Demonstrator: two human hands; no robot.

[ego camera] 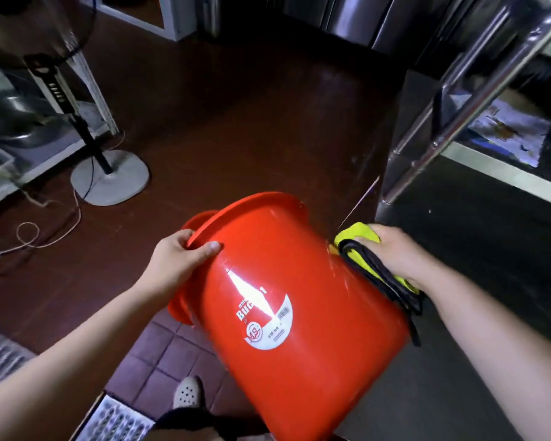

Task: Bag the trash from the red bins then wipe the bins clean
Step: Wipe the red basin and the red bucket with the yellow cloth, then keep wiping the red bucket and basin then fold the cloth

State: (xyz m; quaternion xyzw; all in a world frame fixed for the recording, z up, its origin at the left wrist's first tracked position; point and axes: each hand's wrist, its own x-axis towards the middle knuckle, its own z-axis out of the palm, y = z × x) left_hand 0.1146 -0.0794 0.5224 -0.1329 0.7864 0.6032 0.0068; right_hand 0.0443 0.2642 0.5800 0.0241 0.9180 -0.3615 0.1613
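- Now tipping red bin (pixel 287 300) mouth-away, held off the floor between both hands above the tiled floor (pixel 159 354).
- Left hand (pixel 178 259) gripping the rim, thumb curled over the lip.
- Right hand (pixel 395 253) clutching yellow cloth (pixel 361 232) with black edging, pressing it against the bin's side.
- Judging: light, stiff plastic, glossy and probably slippery; rim lip looking the surest hold.
- Second red rim (pixel 180 308) peeking from behind.

My red bucket (pixel 287 300) is tipped on its side, mouth facing away from me, white label up. I hold its rim. My yellow cloth (pixel 368 237) with black edging presses against its right wall.
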